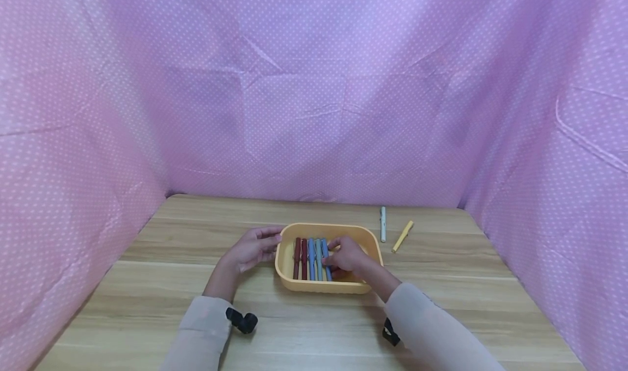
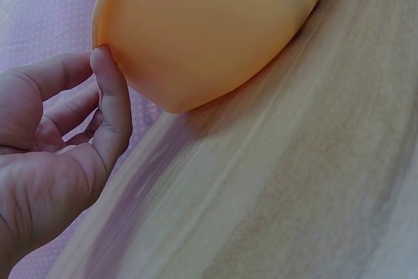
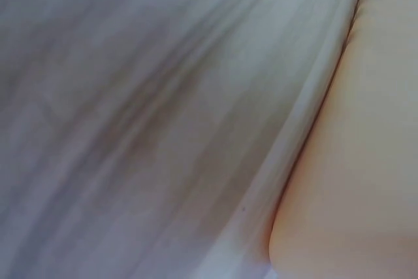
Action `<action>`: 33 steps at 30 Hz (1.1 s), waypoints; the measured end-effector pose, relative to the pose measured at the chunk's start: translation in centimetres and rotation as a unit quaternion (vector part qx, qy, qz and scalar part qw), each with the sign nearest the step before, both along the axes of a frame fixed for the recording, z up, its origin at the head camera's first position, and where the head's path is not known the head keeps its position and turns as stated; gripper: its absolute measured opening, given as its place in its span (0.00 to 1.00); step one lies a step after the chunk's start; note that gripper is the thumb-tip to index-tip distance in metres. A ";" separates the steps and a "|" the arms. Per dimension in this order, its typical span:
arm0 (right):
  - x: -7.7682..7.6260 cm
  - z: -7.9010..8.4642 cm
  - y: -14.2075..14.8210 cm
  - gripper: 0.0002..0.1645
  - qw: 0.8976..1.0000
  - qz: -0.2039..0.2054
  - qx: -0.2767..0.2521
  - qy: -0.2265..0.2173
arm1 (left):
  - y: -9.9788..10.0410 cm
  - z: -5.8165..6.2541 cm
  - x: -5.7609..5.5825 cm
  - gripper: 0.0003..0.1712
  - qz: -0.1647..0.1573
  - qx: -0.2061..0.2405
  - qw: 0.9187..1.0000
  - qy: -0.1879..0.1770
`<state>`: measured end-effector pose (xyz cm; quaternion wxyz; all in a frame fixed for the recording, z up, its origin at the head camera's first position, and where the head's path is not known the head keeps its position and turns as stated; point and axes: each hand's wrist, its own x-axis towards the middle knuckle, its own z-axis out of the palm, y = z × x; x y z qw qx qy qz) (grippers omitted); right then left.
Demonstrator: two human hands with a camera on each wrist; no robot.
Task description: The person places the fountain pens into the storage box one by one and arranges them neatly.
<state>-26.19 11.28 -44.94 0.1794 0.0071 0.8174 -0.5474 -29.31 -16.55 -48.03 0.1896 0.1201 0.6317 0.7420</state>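
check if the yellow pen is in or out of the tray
Out: the yellow pen lies on the wooden table, to the right of the tray.

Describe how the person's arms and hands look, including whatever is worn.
The left sleeve and right sleeve are long, plain and off-white. A small black device shows at the left cuff, another near the right. The left hand and right hand wear no gloves.

Pens [image 1: 311, 259] in tray [image 1: 324, 287], two more pens [image 1: 383, 226] right
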 end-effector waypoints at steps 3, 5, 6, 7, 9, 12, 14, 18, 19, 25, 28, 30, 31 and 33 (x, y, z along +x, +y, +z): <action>-0.1 0.0 0.1 0.24 1.000 0.001 0.003 0.001 | 0.0 0.0 -0.1 0.28 0.004 0.000 1.000 -0.003; -0.1 0.0 0.1 0.24 1.000 0.002 0.002 0.001 | 0.0 0.0 -0.1 0.28 0.003 0.000 1.000 0.000; -0.1 0.0 0.1 0.24 1.000 0.003 0.001 0.001 | 0.0 0.0 -0.1 0.28 0.003 0.000 1.000 0.000; -0.1 0.1 0.2 0.24 1.000 0.003 -0.001 0.000 | 0.0 -0.1 -0.1 0.28 0.003 0.000 1.000 -0.001; 0.0 0.2 0.2 0.24 1.000 0.006 -0.005 -0.001 | 0.0 -0.1 -0.1 0.27 0.004 0.001 1.000 -0.002; -0.1 0.4 0.4 0.23 1.000 0.010 -0.003 -0.002 | 0.0 -0.2 -0.2 0.27 0.007 -0.001 1.000 -0.004; -0.1 0.5 0.5 0.22 1.000 0.014 -0.002 -0.001 | 0.0 -0.2 -0.2 0.28 0.008 -0.003 1.000 -0.001; -0.2 0.8 0.9 0.23 1.000 0.022 -0.008 0.004 | 0.0 -0.4 -0.2 0.28 0.005 -0.001 1.000 0.002; -0.2 0.9 1.0 0.23 1.000 0.026 -0.009 0.009 | 0.1 -0.3 -0.2 0.28 0.003 0.000 1.000 0.003; -0.5 2.0 1.5 0.23 0.999 0.029 -0.010 0.025 | 0.0 -0.2 -0.2 0.28 -0.001 0.002 1.000 0.003; -0.6 2.8 1.9 0.21 0.999 0.020 -0.005 0.025 | 0.0 -0.2 -0.3 0.28 0.001 0.002 1.000 0.002; -0.6 3.4 2.2 0.21 1.000 0.012 -0.008 0.026 | 0.0 -0.3 -0.3 0.27 0.001 0.001 1.000 0.003; -0.7 3.7 2.5 0.21 1.000 0.009 -0.012 0.027 | 0.0 -0.3 -0.3 0.27 0.000 0.001 1.000 0.004; -0.8 4.3 3.0 0.21 0.999 0.010 -0.015 0.034 | 0.0 -0.3 -0.3 0.27 -0.003 0.002 1.000 0.007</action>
